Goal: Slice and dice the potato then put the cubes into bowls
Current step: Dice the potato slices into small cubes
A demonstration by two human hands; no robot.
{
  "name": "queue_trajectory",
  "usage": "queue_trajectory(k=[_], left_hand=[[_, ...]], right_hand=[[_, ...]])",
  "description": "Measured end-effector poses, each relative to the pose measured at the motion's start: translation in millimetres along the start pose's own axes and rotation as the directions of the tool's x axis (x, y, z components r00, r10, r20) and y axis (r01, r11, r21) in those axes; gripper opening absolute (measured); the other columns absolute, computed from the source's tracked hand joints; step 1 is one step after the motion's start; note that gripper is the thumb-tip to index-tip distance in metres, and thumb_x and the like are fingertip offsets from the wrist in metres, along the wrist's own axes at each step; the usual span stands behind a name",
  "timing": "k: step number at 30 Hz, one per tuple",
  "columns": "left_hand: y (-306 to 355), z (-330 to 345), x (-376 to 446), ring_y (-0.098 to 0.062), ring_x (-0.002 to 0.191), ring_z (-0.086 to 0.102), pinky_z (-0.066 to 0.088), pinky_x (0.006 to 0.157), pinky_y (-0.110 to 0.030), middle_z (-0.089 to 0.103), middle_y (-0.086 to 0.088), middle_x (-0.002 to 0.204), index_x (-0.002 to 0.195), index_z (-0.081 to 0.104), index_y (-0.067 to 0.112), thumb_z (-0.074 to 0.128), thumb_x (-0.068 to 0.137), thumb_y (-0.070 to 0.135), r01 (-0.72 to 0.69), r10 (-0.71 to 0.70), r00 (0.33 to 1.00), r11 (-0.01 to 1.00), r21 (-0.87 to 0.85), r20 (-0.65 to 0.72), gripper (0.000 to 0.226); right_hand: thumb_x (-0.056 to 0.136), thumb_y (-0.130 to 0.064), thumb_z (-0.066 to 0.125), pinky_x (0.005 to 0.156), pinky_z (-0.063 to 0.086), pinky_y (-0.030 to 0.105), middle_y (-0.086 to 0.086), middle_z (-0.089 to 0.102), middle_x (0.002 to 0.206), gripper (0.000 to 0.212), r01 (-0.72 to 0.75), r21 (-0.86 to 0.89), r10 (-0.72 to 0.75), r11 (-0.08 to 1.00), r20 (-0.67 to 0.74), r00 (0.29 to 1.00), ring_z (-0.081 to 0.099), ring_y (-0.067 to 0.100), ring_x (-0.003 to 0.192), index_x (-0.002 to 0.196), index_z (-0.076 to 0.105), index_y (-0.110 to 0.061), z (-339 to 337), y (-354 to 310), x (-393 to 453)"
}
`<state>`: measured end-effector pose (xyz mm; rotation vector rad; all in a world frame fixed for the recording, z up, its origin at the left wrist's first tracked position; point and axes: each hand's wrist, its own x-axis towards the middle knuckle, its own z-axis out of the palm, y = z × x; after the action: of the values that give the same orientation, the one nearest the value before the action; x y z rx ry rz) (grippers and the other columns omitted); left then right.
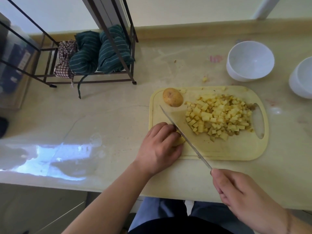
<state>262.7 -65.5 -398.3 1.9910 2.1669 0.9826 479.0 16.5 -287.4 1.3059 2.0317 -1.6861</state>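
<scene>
— Any writing to read from the head view?
— None legible.
— The hands?
— Left hand curls over a potato piece at the board's near-left corner. Right hand grips the knife, blade beside the left fingers.
— Cubes?
— The cubes lie heaped mid-board; a potato half lies far-left.
— Room?
— Two bowls stand beyond the board's right end, bare counter left.
</scene>
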Motion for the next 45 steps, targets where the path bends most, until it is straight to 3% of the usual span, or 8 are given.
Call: queue_trajectory(k=[4,9,15,20,25,32,39,45], left_hand=[[0.4,1.9,1.7,-0.036,0.097,0.064,0.051,0.095,-0.036,0.07,-0.016,0.103,0.095,0.076,-0.001,0.069,0.093,0.013,-0.022,0.02,0.999,0.999,-0.037,-0.04,0.016],[1.2,3.4,1.2,-0.036,0.095,0.064,0.049,0.095,-0.033,0.069,-0.014,0.101,0.091,0.075,0.001,0.068,0.092,0.011,-0.009,0.008,0.999,0.999,-0.035,-0.04,0.013],[-0.4,4.1,1.4,-0.035,0.099,0.065,0.05,0.096,-0.033,0.07,-0.014,0.104,0.094,0.077,0.002,0.066,0.094,0.016,0.015,-0.016,1.0,0.999,-0.039,-0.019,0.018],[0.1,2.2,3.6,-0.035,0.101,0.065,0.053,0.094,-0.038,0.071,-0.014,0.106,0.097,0.078,0.001,0.076,0.085,0.008,0.007,-0.008,1.0,0.998,-0.069,-0.022,0.013],[-1.2,1.9,3.1,-0.036,0.103,0.064,0.053,0.094,-0.039,0.07,-0.015,0.107,0.097,0.077,0.0,0.077,0.085,0.008,0.022,-0.023,1.0,0.996,-0.085,-0.01,0.014],[-0.9,1.1,1.6,-0.032,0.098,0.059,0.051,0.093,-0.035,0.065,-0.017,0.098,0.092,0.075,-0.001,0.081,0.082,0.012,0.028,-0.03,0.999,0.996,-0.085,-0.015,0.017],[0.1,-1.7,-0.8,-0.03,0.098,0.057,0.051,0.091,-0.036,0.065,-0.016,0.095,0.082,0.072,-0.001,0.081,0.08,0.009,0.01,-0.015,0.999,0.995,-0.101,-0.042,0.014],[0.1,-1.5,-1.0,-0.03,0.095,0.06,0.052,0.092,-0.035,0.069,-0.016,0.093,0.083,0.074,-0.003,0.075,0.085,0.008,0.005,-0.009,0.999,0.994,-0.106,-0.037,0.011]], right_hand=[[0.065,-0.096,0.025,0.052,0.029,0.028,-0.004,0.034,0.05,0.081,-0.008,-0.054,0.006,0.999,-0.02,1.0,0.031,0.007,0.049,0.067,0.041,-0.017,2.9,8.9,0.0],[0.058,-0.101,0.014,0.052,0.032,0.024,-0.004,0.041,0.049,0.087,-0.033,-0.121,0.032,0.992,-0.008,0.999,0.038,0.007,0.048,0.07,0.045,-0.02,-0.6,10.3,-7.0],[0.069,-0.09,0.014,0.051,0.033,0.019,-0.001,0.044,0.052,0.08,-0.083,-0.155,0.083,0.984,-0.011,0.997,0.042,0.008,0.049,0.07,0.044,-0.016,-6.8,6.9,-14.2],[0.067,-0.095,0.014,0.058,0.042,0.034,-0.002,0.042,0.052,0.077,-0.031,-0.135,0.031,0.99,-0.005,1.0,0.04,0.007,0.05,0.066,0.044,-0.024,0.6,11.8,5.1],[0.076,-0.081,0.023,0.053,0.039,0.032,-0.003,0.043,0.049,0.068,0.011,-0.13,-0.021,0.991,-0.07,0.997,0.038,0.008,0.045,0.058,0.04,-0.017,10.4,6.0,23.7],[0.077,-0.081,0.029,0.048,0.028,0.025,-0.003,0.031,0.051,0.071,-0.041,-0.017,0.039,0.999,-0.101,0.994,0.028,0.008,0.048,0.069,0.039,-0.012,-6.1,19.6,10.2],[0.072,-0.081,0.033,0.041,0.026,0.014,-0.005,0.03,0.048,0.069,-0.071,0.075,0.071,0.995,0.01,0.997,0.026,0.007,0.043,0.066,0.037,-0.012,-9.8,10.3,3.3],[0.073,-0.087,0.027,0.05,0.025,0.029,-0.004,0.029,0.048,0.078,-0.01,-0.032,0.011,0.999,0.029,1.0,0.028,0.009,0.047,0.071,0.038,-0.01,-3.7,10.9,-1.8]])
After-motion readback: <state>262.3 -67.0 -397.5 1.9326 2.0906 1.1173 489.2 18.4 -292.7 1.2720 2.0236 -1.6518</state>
